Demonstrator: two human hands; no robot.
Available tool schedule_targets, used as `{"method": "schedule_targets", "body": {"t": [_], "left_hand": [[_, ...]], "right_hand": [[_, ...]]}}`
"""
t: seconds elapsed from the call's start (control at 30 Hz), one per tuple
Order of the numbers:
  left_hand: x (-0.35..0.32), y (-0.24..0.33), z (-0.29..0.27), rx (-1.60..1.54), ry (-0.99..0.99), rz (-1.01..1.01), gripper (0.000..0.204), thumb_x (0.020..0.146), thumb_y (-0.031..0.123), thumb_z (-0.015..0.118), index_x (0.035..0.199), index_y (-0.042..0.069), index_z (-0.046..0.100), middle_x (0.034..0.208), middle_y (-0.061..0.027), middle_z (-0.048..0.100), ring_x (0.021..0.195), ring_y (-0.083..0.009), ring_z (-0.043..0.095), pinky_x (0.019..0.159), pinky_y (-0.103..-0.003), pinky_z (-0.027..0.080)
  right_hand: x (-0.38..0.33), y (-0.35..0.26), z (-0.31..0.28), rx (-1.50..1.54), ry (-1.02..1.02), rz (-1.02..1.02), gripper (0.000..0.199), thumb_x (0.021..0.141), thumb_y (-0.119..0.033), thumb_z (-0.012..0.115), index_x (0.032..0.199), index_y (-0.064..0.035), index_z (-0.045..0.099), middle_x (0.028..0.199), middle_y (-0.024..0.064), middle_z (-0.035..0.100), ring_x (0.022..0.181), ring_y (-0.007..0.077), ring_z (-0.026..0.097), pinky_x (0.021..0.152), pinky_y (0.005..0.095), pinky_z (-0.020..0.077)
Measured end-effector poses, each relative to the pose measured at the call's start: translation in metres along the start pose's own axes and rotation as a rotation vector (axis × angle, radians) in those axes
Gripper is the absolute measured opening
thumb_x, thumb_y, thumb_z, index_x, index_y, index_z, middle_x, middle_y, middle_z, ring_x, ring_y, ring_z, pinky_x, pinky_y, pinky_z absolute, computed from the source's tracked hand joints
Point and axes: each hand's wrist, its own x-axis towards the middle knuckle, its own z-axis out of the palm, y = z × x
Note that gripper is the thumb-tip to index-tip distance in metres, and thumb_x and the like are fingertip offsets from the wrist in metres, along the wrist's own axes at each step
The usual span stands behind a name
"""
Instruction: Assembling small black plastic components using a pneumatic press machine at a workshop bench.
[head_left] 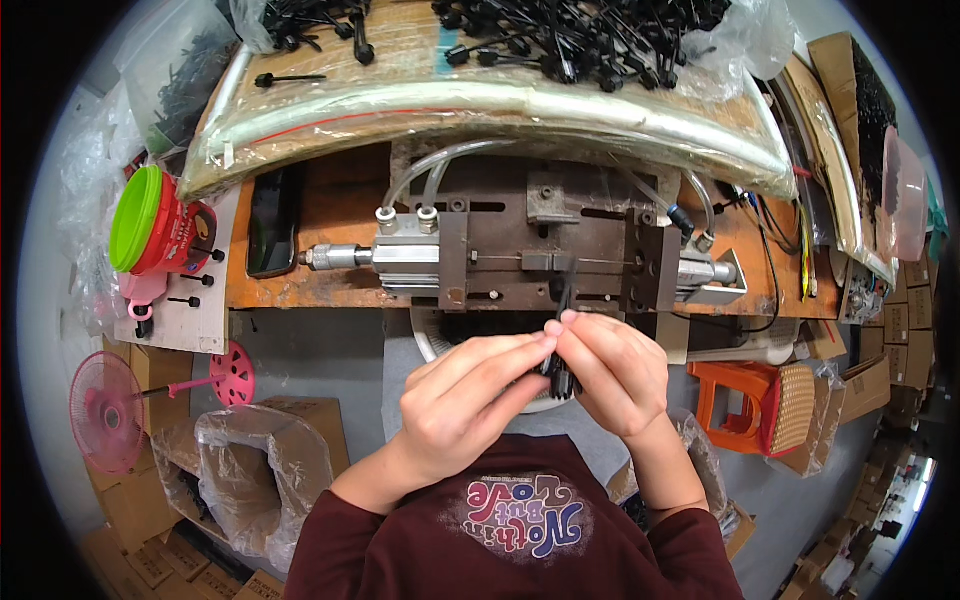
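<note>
My left hand (465, 395) and my right hand (618, 368) meet fingertip to fingertip just in front of a metal fixture (600, 245). Both are closed in a pinch on slim black rod parts (562, 382), whose dark ends hang below the fingers. The upper tip of one rod reaches toward the small grey block (545, 262) at the fixture's middle; whether it touches is unclear. My fingers hide much of the parts, so I cannot tell how many each hand grips. Silver pneumatic cylinders (408, 262) flank the fixture, with clear air hoses running in.
A plastic-wrapped shelf (480, 105) bears a heap of black knob-ended rods (570, 40). Left stand a phone-like black slab (273, 225), a red tub with a green rim (137, 218) and a pink fan (107, 412). An orange stool (735, 395) stands right, a bag-lined box (262, 480) lower left.
</note>
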Motion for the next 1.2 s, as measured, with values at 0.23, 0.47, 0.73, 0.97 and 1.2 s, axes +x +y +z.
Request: {"method": "schedule_targets", "body": {"t": [0.23,0.47,0.73,0.97,1.2], "left_hand": [[-0.005,-0.019,0.027,0.221,-0.063,-0.010,0.037,0.068,-0.003,0.081,0.104,0.000,0.071,0.096,-0.0106,0.070,0.080,-0.0209,0.069,0.066,-0.030,0.057],[0.000,-0.033,0.044,0.516,-0.077,0.113,0.027,0.071,0.010,0.079,0.097,0.004,0.073,0.116,-0.0094,0.071,0.074,-0.0179,0.067,0.068,-0.030,0.052],[0.010,-0.029,0.041,0.566,-0.146,0.113,0.025,0.071,0.011,0.079,0.095,0.005,0.073,0.116,-0.0080,0.071,0.066,-0.0159,0.064,0.066,-0.028,0.051],[0.009,-0.029,0.041,0.561,-0.158,0.078,0.026,0.070,0.011,0.079,0.094,0.005,0.073,0.117,-0.0071,0.071,0.064,-0.0154,0.063,0.064,-0.026,0.050],[0.009,-0.028,0.039,0.562,-0.169,0.068,0.026,0.070,0.011,0.079,0.095,0.005,0.073,0.119,-0.0070,0.070,0.061,-0.0153,0.063,0.061,-0.025,0.049]], "right_hand": [[-0.028,0.000,-0.010,-0.075,0.089,0.257,0.038,0.061,0.007,0.069,0.100,0.0041,0.072,0.097,0.0158,0.069,0.079,0.0272,0.070,0.066,0.0333,0.0590],[-0.032,-0.007,-0.017,-0.119,0.131,0.299,0.039,0.063,0.004,0.075,0.102,-0.0011,0.074,0.099,0.0129,0.067,0.077,0.0252,0.069,0.062,0.0321,0.0572],[-0.035,-0.010,-0.019,-0.096,0.159,0.321,0.040,0.060,0.003,0.077,0.100,-0.0030,0.075,0.092,0.0080,0.061,0.072,0.0223,0.065,0.059,0.0312,0.0549],[-0.037,-0.010,-0.019,-0.117,0.146,0.321,0.041,0.059,0.004,0.077,0.099,-0.0032,0.076,0.089,0.0069,0.060,0.070,0.0215,0.064,0.058,0.0312,0.0544],[-0.034,-0.012,-0.020,-0.176,0.131,0.300,0.040,0.059,0.005,0.076,0.098,-0.0028,0.076,0.089,0.0071,0.059,0.069,0.0214,0.064,0.058,0.0320,0.0552]]}}
